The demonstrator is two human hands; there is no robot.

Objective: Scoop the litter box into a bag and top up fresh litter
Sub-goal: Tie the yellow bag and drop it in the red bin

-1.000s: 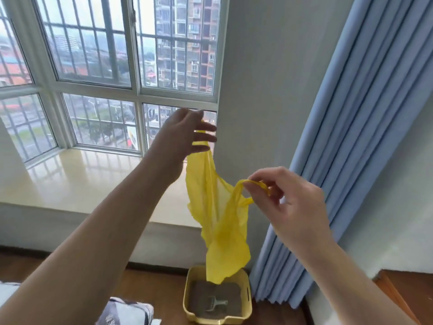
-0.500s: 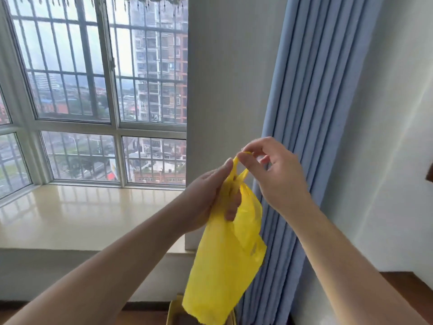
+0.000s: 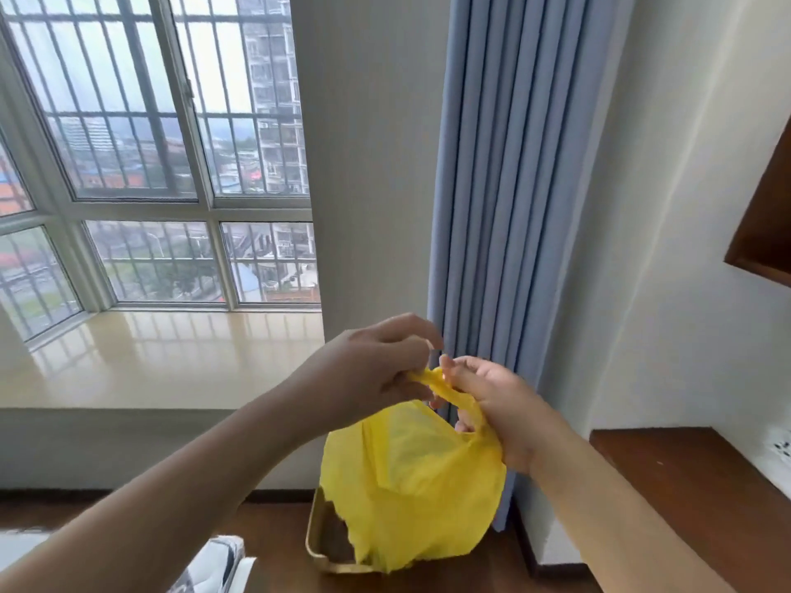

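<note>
While both hands meet in mid-air at chest height, the left hand (image 3: 376, 370) is curled nearly closed, its thumb and fingers pinching one end of a twisted yellow handle strip. Just beside it, almost touching, the right hand (image 3: 492, 404) is also folded narrow: its fingertips (image 3: 447, 365) press the same strip from the other side, while a second handle loop runs over the lower fingers and down across the palm. How tightly that loop is gripped cannot be told, since the plastic hides part of the fingers.

Below the hands the yellow plastic bag (image 3: 411, 485) hangs free, puffed out and crumpled, its bottom edge ragged and drooping. Directly beneath and partly hidden behind it sits the yellow litter box (image 3: 319, 545) on the dark wooden floor (image 3: 274, 528); only its left wall, near corner and a patch of dark litter inside show.

Behind the bag a blue pleated curtain (image 3: 492, 186) falls to the floor beside a grey wall pillar (image 3: 368, 164). Further left a pale glossy window sill (image 3: 150, 357) lies under the barred window (image 3: 150, 122). At right a brown wooden surface (image 3: 685, 485) meets the white wall.
</note>
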